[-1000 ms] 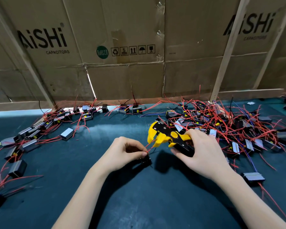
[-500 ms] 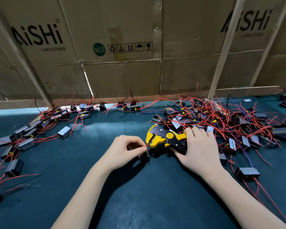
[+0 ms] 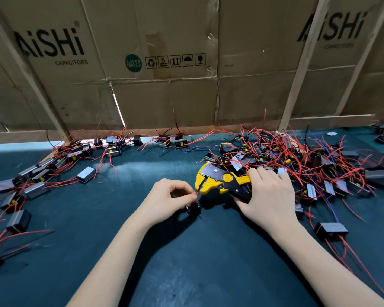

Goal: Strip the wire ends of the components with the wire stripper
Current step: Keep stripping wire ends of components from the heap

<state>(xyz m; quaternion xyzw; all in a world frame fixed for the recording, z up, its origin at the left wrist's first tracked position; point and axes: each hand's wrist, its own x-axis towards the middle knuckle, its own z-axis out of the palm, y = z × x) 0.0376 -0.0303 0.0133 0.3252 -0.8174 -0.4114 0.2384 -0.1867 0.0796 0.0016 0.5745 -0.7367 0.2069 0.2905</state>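
Note:
My right hand [image 3: 268, 196] grips the handles of a yellow and black wire stripper [image 3: 217, 179], its jaws pointing left. My left hand [image 3: 166, 199] pinches a thin red wire [image 3: 196, 193] between thumb and forefinger, and the wire's tip sits at the stripper's jaws. A small black component [image 3: 193, 209] hangs below my left fingers, resting on the dark green mat [image 3: 186, 262]. A big tangled pile of components with red wires [image 3: 297, 160] lies to the right, behind my right hand.
Several components with red wires [image 3: 42, 171] are spread along the left side and back of the mat. One loose component [image 3: 329, 229] lies at the right near my forearm. A cardboard wall [image 3: 164, 63] with wooden battens closes the back.
The stripper has come down and left to meet the wire at my left fingertips. Its handles have been squeezed closer together. My left hand has hardly moved.

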